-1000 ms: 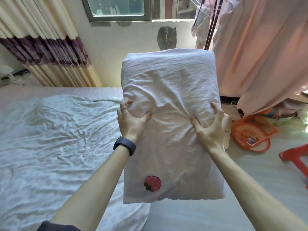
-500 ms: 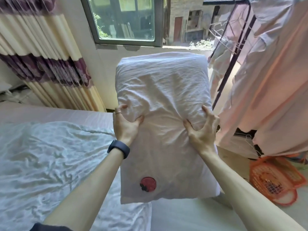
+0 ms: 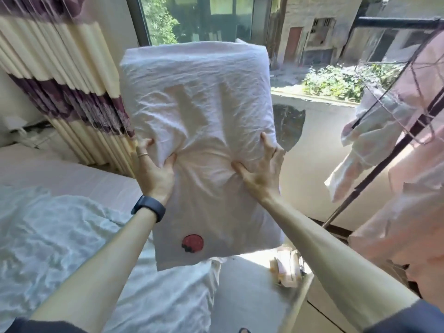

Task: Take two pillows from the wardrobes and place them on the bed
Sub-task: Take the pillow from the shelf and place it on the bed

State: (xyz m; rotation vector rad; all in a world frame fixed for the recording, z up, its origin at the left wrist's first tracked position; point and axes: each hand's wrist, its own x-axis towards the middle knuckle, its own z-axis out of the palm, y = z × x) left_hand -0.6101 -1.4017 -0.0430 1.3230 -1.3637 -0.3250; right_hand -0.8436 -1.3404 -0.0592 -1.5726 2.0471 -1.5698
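Both hands, L (image 3: pixel 155 175) & R (image 3: pixel 260 174), grip white pillow (image 3: pixel 201 121) upright at arm's length, above bed (image 3: pixel 60 236) edge; window (image 3: pixel 204 18) behind

I hold the white, wrinkled pillow (image 3: pixel 199 131) upright in the air; a red round patch marks its lower end; the bed (image 3: pixel 60 236) lies below-left.

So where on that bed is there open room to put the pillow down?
The bed is open on its crumpled white sheet left of the left hand, and on the smooth strip below the striped curtain. Both hands, the right hand too, grip the pillow upright. To the right it is crowded: a clothes rack and floor clutter.
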